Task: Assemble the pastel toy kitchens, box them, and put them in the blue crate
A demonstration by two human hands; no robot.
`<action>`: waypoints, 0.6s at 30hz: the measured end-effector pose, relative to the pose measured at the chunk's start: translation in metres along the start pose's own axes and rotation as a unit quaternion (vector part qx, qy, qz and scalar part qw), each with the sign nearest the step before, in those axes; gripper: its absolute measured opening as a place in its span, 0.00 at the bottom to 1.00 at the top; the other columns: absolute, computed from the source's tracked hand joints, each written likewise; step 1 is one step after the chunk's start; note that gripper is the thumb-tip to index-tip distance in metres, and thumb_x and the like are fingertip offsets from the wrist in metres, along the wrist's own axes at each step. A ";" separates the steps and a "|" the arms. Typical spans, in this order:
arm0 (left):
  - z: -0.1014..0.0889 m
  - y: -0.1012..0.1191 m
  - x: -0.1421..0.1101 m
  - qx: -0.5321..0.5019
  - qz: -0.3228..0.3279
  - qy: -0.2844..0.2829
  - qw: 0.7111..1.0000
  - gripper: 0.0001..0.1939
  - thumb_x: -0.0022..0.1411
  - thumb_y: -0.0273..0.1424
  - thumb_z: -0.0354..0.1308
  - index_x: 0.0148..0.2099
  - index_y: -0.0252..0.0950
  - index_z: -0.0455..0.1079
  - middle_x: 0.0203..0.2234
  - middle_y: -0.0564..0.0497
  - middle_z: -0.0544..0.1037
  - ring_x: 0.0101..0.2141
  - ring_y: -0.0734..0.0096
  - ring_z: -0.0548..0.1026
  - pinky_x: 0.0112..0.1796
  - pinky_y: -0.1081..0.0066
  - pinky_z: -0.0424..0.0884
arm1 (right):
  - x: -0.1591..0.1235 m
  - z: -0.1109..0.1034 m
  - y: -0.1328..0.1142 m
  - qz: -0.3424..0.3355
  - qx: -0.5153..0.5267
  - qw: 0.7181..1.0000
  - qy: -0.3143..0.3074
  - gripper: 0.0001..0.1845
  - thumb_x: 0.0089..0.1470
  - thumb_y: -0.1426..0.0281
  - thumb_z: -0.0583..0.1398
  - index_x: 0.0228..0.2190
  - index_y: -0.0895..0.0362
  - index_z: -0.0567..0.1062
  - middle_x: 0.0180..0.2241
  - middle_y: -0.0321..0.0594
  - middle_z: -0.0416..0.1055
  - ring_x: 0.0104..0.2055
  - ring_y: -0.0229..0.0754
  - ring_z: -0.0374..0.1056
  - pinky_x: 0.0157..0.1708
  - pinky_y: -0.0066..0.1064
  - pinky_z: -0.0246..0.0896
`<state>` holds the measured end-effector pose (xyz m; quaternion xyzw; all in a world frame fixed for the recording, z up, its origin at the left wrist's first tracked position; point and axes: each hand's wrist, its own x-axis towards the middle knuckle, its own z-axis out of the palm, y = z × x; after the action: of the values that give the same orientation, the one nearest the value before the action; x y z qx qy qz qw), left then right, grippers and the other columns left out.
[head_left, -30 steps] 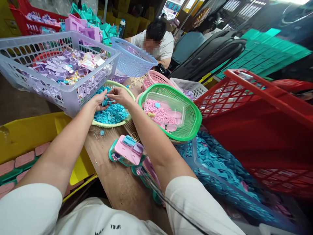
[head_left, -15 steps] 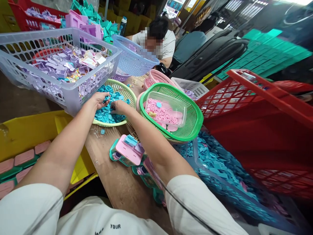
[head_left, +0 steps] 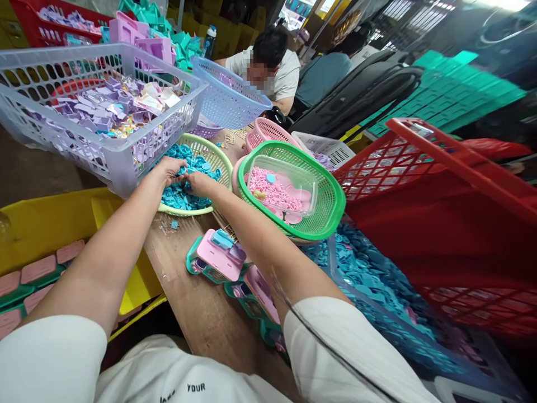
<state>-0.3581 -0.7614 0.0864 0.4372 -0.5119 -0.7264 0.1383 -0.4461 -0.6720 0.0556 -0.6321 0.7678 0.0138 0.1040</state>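
My left hand (head_left: pixel 169 170) is over a pale yellow basket (head_left: pixel 230 174) heaped with small turquoise plastic pieces (head_left: pixel 182 198). Its fingers are curled around turquoise plastic pieces, which show at the fingertips. Beside it, my right hand (head_left: pixel 200 183) reaches in from the right with its fingers closed, and its fingertips meet the left ones. What the right fingers hold is hidden. Nearer to me stands a pink and teal toy vehicle (head_left: pixel 218 258) with a blue piece on top. More toy vehicles (head_left: pixel 260 291) are partly covered by my right forearm.
A clear crate (head_left: pixel 119 146) of lilac parts borders the yellow basket on the left. On the right sit a green basket (head_left: pixel 340 210) with a clear tub (head_left: pixel 285 187) of pink parts, a bin of blue parts (head_left: pixel 373 280) and a red crate (head_left: pixel 453 168). A person (head_left: pixel 268 61) leans over the far end.
My right hand has come up and left out of the blue pieces, so its fingertips are now at my left hand's. The left hand stays nearly in place.
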 end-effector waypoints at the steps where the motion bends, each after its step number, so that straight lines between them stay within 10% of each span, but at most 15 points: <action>1: 0.000 0.000 0.000 0.002 0.004 0.001 1.000 0.05 0.61 0.20 0.63 0.31 0.31 0.73 0.15 0.53 0.70 0.15 0.78 0.66 0.17 0.82 0.64 | -0.001 -0.001 0.001 0.010 0.018 1.000 0.002 0.15 0.55 0.77 0.63 0.46 0.63 0.79 0.45 0.54 0.80 0.48 0.52 0.76 0.51 0.35 0.66; 9: -0.001 -0.002 0.003 0.005 0.015 -0.002 1.000 0.06 0.60 0.19 0.63 0.30 0.30 0.73 0.16 0.52 0.71 0.17 0.77 0.69 0.20 0.81 0.66 | -0.003 -0.007 0.014 0.115 0.219 0.968 0.032 0.15 0.61 0.77 0.55 0.47 0.61 0.74 0.31 0.40 0.77 0.32 0.39 0.75 0.39 0.30 0.72; 11: -0.002 -0.001 0.003 0.007 0.018 -0.005 1.000 0.07 0.60 0.19 0.63 0.30 0.30 0.73 0.16 0.52 0.70 0.17 0.78 0.68 0.20 0.81 0.66 | -0.001 -0.011 0.015 0.142 0.335 0.929 0.064 0.13 0.63 0.77 0.51 0.45 0.60 0.73 0.30 0.37 0.74 0.29 0.35 0.73 0.36 0.27 0.72; 15: -0.001 0.000 -0.002 0.023 0.024 -0.022 0.999 0.05 0.61 0.21 0.63 0.32 0.31 0.73 0.16 0.54 0.71 0.16 0.80 0.67 0.19 0.82 0.65 | -0.001 -0.020 0.015 0.171 0.625 0.749 0.139 0.04 0.60 0.72 0.55 0.37 0.56 0.69 0.28 0.34 0.69 0.27 0.33 0.70 0.33 0.24 0.71; 18: 0.002 -0.002 -0.007 0.046 0.027 -0.046 0.998 0.05 0.60 0.20 0.65 0.32 0.32 0.73 0.19 0.54 0.74 0.17 0.80 0.68 0.19 0.83 0.65 | -0.003 -0.022 0.014 0.150 0.594 0.779 0.134 0.03 0.61 0.71 0.54 0.33 0.55 0.67 0.27 0.33 0.69 0.28 0.33 0.69 0.33 0.22 0.69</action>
<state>-0.3549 -0.7546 0.0887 0.3954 -0.5623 -0.7173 0.1136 -0.4622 -0.6698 0.0759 -0.3171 0.7152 -0.5142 0.3513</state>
